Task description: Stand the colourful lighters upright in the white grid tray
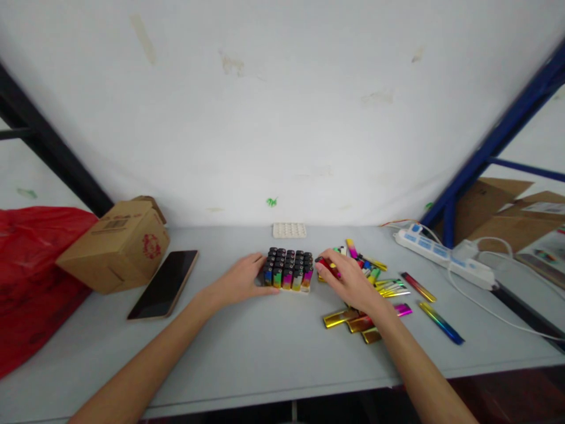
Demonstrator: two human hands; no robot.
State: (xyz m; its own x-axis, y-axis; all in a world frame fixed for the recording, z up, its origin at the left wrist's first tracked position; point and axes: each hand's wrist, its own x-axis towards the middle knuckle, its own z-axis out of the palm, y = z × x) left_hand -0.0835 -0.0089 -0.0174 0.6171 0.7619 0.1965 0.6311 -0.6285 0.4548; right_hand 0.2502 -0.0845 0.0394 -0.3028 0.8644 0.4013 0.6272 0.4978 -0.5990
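Upright lighters (288,268) with black tops and shiny coloured bodies stand packed in rows in a pale tray (303,290). My left hand (242,279) steadies this block from its left side, thumb along the front and fingers round the back corner. Just right of the block, my right hand (349,279) is closed on a red lighter (330,266), its black top pointing left toward the rows. Under and beside that hand lies a loose pile of metallic lighters (391,288) in gold, red, purple and other colours, partly hidden by the hand and wrist.
An unfilled white tray with holes (289,230) lies by the wall. At left are a phone (164,285), a cardboard box (117,246) and a red plastic bag (39,282). At right, a power strip (444,257) with cables lies beside a blue frame post (498,132).
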